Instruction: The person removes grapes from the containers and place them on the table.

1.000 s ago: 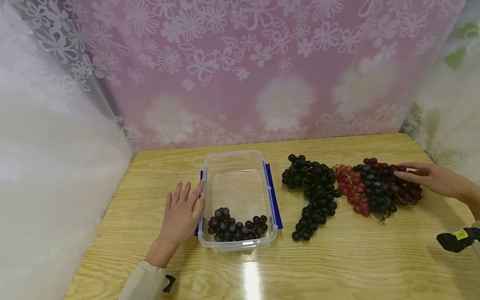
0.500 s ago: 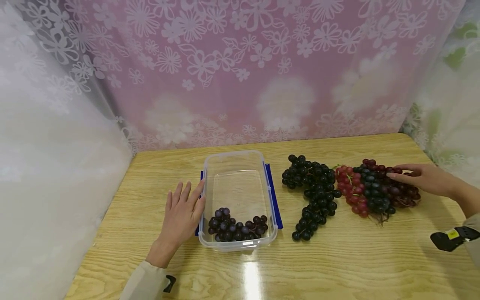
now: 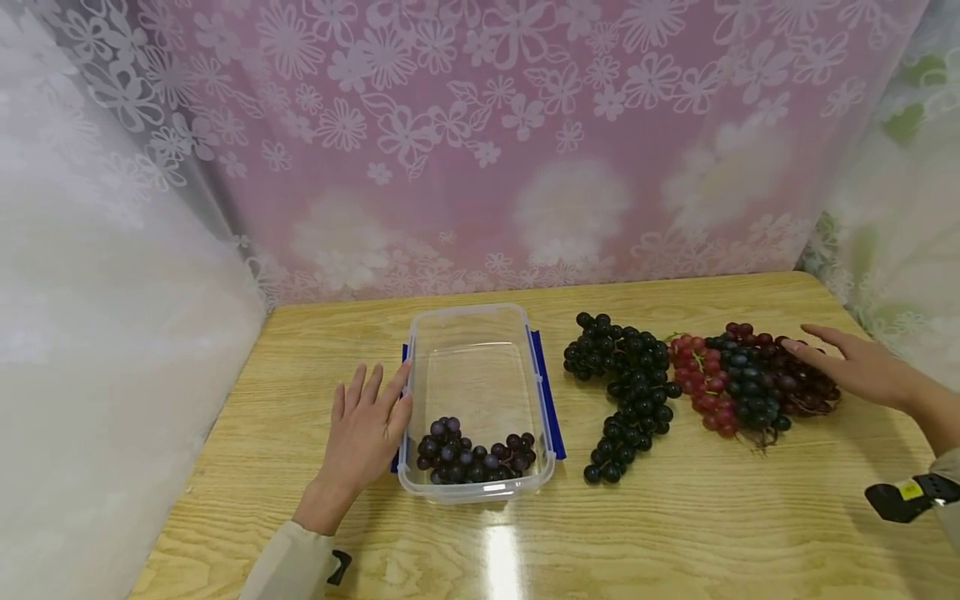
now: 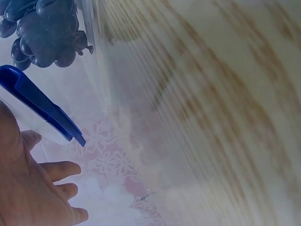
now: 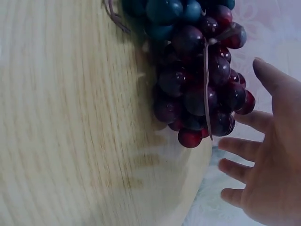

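My left hand (image 3: pixel 366 429) lies with straight, spread fingers along the left side of a clear plastic container (image 3: pixel 480 310), fingertips right at its rim by a blue clip (image 4: pixel 42 103). Inside, at the near end, rests a bunch of dark purple grapes (image 3: pixel 474 463). At the far right my right hand (image 3: pixel 870 367) holds nothing, its fingers extended beside a bunch of dark red grapes (image 3: pixel 802 379). In the right wrist view that bunch (image 5: pixel 202 89) sits just off the fingertips, with a thin stem across it.
Left of the dark red bunch lie a blue-black bunch (image 3: pixel 750 383) and a bright red bunch (image 3: pixel 701 379), pressed close together. Black grapes (image 3: pixel 637 392) sprawl between them and the container. A pink floral curtain (image 3: pixel 525 150) hangs behind the wooden table (image 3: pixel 637 542).
My right hand has shifted the dark red and blue-black bunches slightly left, then drawn back a little with its fingers spreading. The left hand has stayed in place.
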The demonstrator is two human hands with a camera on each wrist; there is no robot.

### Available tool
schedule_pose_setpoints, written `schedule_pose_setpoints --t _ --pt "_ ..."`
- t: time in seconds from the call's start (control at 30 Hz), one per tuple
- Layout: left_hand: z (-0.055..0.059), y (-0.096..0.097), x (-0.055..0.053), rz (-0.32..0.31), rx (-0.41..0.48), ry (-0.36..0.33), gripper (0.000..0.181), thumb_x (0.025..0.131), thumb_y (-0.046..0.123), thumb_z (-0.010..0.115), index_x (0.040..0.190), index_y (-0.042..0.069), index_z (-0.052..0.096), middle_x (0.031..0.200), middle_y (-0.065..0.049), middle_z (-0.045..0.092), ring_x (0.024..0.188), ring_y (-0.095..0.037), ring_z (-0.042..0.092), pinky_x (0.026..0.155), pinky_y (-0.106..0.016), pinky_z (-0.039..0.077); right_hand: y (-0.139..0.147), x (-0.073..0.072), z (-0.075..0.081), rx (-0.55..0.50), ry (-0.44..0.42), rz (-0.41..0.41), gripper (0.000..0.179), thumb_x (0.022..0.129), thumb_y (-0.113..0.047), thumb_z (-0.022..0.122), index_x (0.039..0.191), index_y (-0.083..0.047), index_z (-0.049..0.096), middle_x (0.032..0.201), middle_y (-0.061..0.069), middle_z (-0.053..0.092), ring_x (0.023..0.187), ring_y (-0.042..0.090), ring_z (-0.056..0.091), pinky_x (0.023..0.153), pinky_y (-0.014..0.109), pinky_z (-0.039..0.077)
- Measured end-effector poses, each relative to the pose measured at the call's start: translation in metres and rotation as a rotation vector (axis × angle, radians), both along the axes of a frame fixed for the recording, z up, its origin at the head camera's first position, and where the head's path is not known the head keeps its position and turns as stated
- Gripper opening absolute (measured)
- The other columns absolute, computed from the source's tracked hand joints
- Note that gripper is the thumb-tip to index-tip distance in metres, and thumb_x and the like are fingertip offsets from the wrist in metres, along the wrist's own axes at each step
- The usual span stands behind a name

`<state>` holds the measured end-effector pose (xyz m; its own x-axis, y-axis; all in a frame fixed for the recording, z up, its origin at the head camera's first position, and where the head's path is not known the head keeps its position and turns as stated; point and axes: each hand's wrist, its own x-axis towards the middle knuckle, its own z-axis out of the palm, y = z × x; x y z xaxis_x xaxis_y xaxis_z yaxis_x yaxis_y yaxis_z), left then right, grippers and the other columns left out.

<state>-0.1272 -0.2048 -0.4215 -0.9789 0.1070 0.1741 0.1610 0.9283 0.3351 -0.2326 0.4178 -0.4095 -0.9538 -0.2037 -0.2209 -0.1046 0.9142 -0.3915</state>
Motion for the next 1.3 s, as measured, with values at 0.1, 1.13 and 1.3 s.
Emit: schedule_pose_setpoints --t 0.1,1.13,1.3 --pt "0.000 -0.001 0.000 0.000 -0.033 0.010 0.053 0.103 0.049 0.027 0.152 0.029 0.031 0.152 -0.019 0.028 0.143 -0.037 0.009 0.109 -0.059 0.000 -0.007 0.000 0.002 0.052 0.117 0.001 0.077 0.101 -0.045 0.039 0.149 0.009 0.011 0.138 0.047 0.018 0.117 0.067 0.022 0.086 0.075 0.021" --pt "0.005 -0.001 0.001 -0.016 -0.115 0.052 0.052 0.103 0.047 0.028 0.151 0.028 0.032 0.155 -0.016 0.021 0.144 -0.034 0.006 0.110 -0.058 -0.002 -0.203 0.038 0.054 0.143 0.577 0.404 0.078 0.091 -0.055 0.055 0.155 -0.026 0.020 0.158 0.013 0.014 0.144 0.030 0.000 0.111 0.055 -0.004" --pt "0.006 -0.001 0.001 -0.020 -0.121 0.063 0.051 0.103 0.047 0.029 0.151 0.028 0.032 0.155 -0.016 0.022 0.144 -0.034 0.006 0.110 -0.058 -0.002 -0.234 0.045 0.058 0.136 0.631 0.466 0.076 0.091 -0.058 0.053 0.154 -0.026 0.023 0.158 0.009 0.014 0.145 0.028 0.000 0.111 0.055 0.001"
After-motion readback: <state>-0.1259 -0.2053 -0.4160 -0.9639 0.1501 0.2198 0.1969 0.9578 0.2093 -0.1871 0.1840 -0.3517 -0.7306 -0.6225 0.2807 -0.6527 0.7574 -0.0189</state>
